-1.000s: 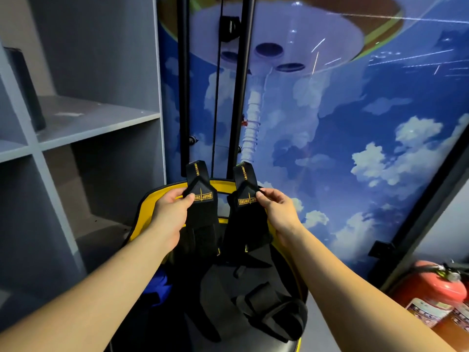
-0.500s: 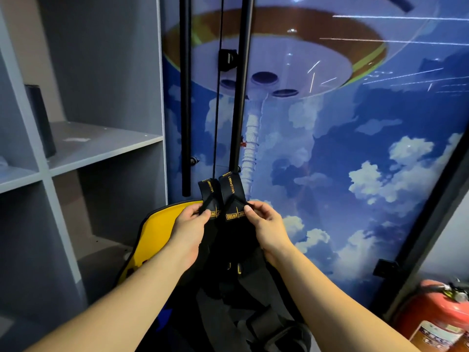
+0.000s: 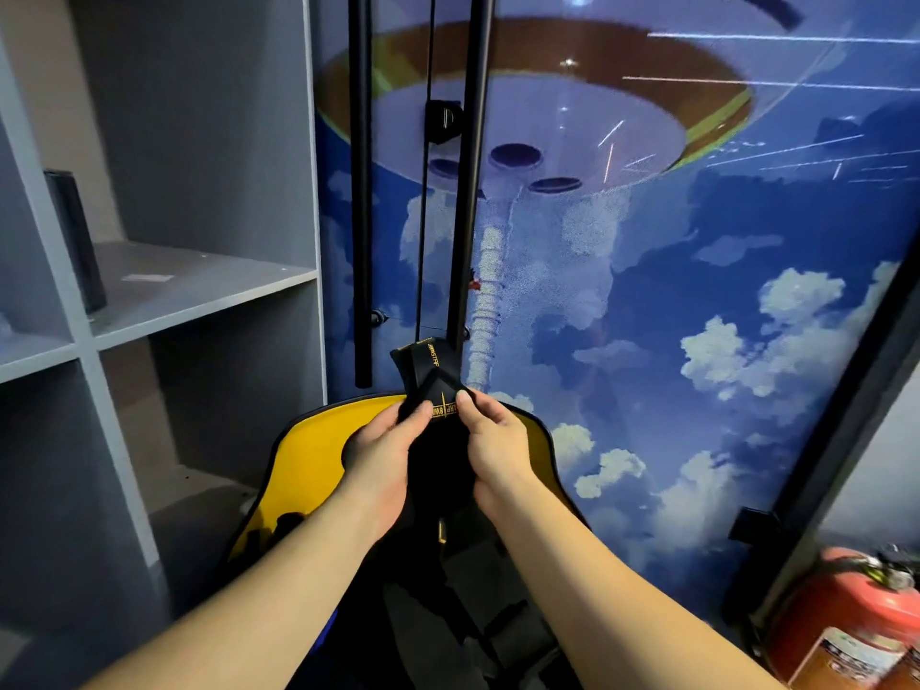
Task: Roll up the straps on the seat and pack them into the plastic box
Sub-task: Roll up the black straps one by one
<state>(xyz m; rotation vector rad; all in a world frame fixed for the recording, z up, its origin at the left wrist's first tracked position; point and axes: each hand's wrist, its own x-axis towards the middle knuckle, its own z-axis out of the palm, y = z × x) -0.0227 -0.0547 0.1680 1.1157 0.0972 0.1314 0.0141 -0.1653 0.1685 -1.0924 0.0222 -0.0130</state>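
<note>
Two hands – left hand [image 3: 386, 453], right hand [image 3: 498, 448] – pinch black straps [image 3: 433, 376] together above a yellow seat [image 3: 308, 455]; one red extinguisher [image 3: 846, 620] stands right, grey shelving [image 3: 199, 286] left.

Ahead of me the wall mural [image 3: 697, 301] shows blue sky, white clouds and a round saucer shape, with two black poles [image 3: 359, 191] running down in front of it. To my left stands a grey shelving unit [image 3: 199, 291], a dark object [image 3: 77, 241] upright on one shelf. A red fire extinguisher [image 3: 846, 620] sits low at my right.
</note>
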